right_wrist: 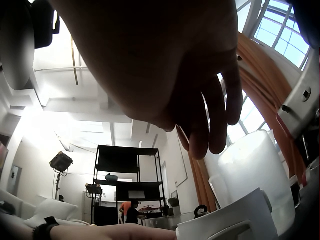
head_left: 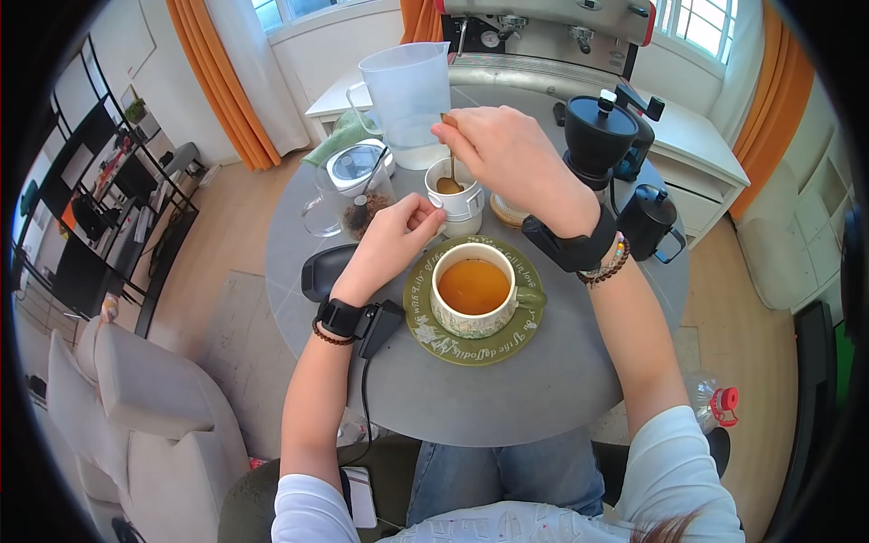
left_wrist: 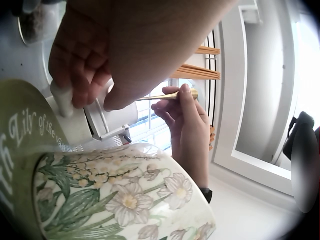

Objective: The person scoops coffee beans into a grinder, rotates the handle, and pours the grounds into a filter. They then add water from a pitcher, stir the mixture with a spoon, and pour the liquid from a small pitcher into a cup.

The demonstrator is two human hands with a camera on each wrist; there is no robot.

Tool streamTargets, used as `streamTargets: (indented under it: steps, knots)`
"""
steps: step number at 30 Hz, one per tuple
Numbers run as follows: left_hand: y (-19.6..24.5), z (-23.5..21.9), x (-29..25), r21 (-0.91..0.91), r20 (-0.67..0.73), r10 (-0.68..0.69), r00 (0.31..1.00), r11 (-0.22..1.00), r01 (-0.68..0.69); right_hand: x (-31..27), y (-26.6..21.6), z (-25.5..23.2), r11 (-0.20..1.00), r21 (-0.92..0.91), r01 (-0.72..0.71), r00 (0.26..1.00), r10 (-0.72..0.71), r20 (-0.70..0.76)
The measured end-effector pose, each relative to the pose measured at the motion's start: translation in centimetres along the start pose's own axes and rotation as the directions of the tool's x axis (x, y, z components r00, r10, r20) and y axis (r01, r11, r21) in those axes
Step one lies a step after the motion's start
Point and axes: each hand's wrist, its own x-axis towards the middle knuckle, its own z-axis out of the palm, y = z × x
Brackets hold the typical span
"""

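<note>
Pinched in my right hand [head_left: 520, 163] [left_wrist: 187, 125] is a gold spoon [head_left: 449, 185] [left_wrist: 165, 96], its bowl low at the mouth of a white jar [head_left: 464, 213] [left_wrist: 117, 112]. My left hand [head_left: 389, 242] [left_wrist: 100, 60] grips the jar's left side with curled fingers; the exact hold is partly hidden. In the right wrist view, my right hand [right_wrist: 185, 90] is above the jar [right_wrist: 235, 225], the spoon hidden. Nearer me, a floral cup [head_left: 472, 312] [left_wrist: 130, 195] of amber liquid rests on a green saucer [head_left: 430, 335] [left_wrist: 17, 115].
A clear jug [head_left: 407, 90] [right_wrist: 257, 175] stands behind the jar. To the left are a glass pitcher [head_left: 330, 204], a scale-like device [head_left: 360, 166] and a green cloth [head_left: 348, 134]. At right stand a black grinder [head_left: 599, 131] and black kettle [head_left: 646, 217].
</note>
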Motion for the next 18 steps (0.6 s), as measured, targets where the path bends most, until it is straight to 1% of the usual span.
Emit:
streamTargets:
  steps: [1, 5, 8, 11, 13, 16, 18]
  knots:
    - [-0.1, 0.1, 0.0, -0.015, -0.013, -0.002, 1.0, 1.0, 0.002, -0.1, -0.1, 0.4, 0.999, -0.014, 0.047, 0.998, -0.047, -0.034]
    - [-0.4, 0.3, 0.0, -0.089, -0.046, 0.028, 0.999, 0.996, -0.032, -0.8, -1.6, 1.8, 0.993, 0.005, 0.115, 0.992, -0.115, 0.042]
    - [0.0, 0.3, -0.1, -0.052, -0.061, 0.063, 0.996, 0.996, -0.067, -0.8, -2.0, 2.3, 0.989, -0.002, 0.146, 0.988, -0.146, 0.054]
    - [-0.5, 0.3, 0.1, -0.037, -0.046, 0.078, 0.996, 0.996, -0.08, -0.8, -1.7, 2.2, 0.991, -0.012, 0.132, 0.99, -0.132, 0.043]
    - [-0.2, 0.0, 0.0, -0.001, -0.014, 0.061, 0.998, 0.998, -0.061, -0.6, -1.5, 1.6, 0.993, -0.032, 0.11, 0.994, -0.109, 0.033]
    - [-0.1, -0.1, -0.1, 0.01, -0.001, 0.052, 0.999, 0.999, -0.052, -0.5, -1.0, 1.5, 0.995, -0.044, 0.084, 0.996, -0.086, -0.032]
    - [-0.1, -0.1, -0.1, 0.01, -0.005, 0.056, 0.998, 0.998, -0.056, -0.3, -1.0, 0.9, 0.999, 0.03, -0.035, 0.999, 0.034, 0.026]
